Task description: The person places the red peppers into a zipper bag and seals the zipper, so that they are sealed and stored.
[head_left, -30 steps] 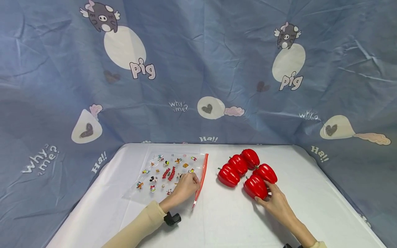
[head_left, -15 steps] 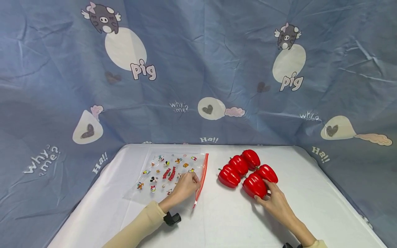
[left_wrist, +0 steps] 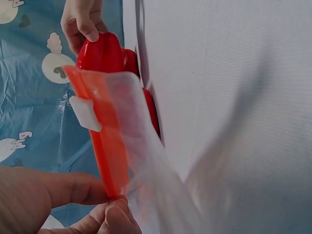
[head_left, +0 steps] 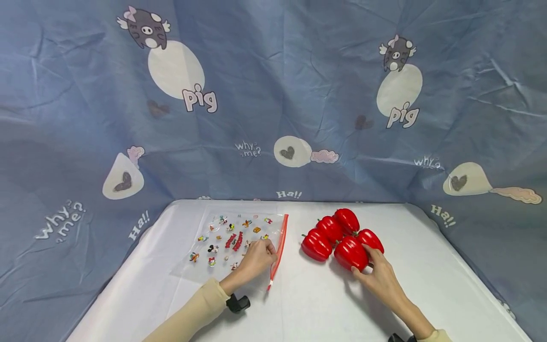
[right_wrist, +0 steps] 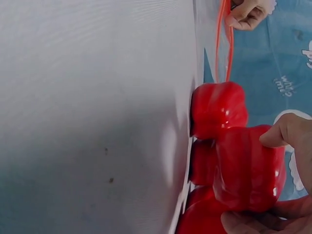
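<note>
A clear zip bag point(head_left: 222, 247) with cartoon prints lies flat on the left half of the table, its red zip edge point(head_left: 279, 251) to the right. My left hand point(head_left: 256, 256) pinches that edge, raising it toward the near end; in the left wrist view the thumb and finger meet on the orange strip point(left_wrist: 105, 146). A red bell pepper point(right_wrist: 248, 165) is in my right hand point(head_left: 382, 278), thumb on one side and fingers on the other. It stands farther off the tabletop than the peppers beside it in the right wrist view.
Several more red bell peppers lie close behind the held one, among them a left one point(head_left: 316, 245) and a far one point(head_left: 346, 220). White cloth covers the table point(head_left: 307, 308). A blue printed curtain point(head_left: 273, 95) hangs behind it and around its sides.
The held pepper has shifted slightly up from the table with my right hand. My left hand keeps its pinch on the bag. The head view has tilted a little.
</note>
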Demonstrator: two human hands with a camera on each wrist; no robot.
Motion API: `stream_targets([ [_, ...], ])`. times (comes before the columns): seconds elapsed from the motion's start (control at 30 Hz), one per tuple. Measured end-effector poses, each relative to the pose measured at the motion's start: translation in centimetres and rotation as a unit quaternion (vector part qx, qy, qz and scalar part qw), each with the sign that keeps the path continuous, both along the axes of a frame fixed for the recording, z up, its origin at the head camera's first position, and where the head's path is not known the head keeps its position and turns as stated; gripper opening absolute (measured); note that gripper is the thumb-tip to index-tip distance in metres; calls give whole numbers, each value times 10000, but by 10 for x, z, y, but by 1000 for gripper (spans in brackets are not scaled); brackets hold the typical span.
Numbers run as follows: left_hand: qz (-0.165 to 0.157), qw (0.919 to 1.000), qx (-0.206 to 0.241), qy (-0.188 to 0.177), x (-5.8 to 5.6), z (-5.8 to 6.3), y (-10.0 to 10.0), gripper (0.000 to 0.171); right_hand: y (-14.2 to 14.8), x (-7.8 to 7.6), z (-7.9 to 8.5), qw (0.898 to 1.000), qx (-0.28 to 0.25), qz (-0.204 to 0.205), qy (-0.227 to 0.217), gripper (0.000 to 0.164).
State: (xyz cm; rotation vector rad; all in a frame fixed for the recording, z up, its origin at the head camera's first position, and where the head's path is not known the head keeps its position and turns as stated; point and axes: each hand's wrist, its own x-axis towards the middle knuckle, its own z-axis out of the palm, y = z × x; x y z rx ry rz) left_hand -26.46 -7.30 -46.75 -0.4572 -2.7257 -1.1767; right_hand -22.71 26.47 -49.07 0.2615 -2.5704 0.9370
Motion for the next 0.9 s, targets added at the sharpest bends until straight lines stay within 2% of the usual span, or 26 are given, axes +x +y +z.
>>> stream_targets([
  [0.3,-66,9999,39,74,0,-1,-1,11,-3,-3,5,9999,-42,34,151,68],
  [0.57,-60,10000,52,0,1,0,0,9,-9,-9,11,9990,70,79,438,66],
  [0.9,-54,9999,56,-106,2,2,0,9,-23,-14,23,9989,46,215,411,67],
])
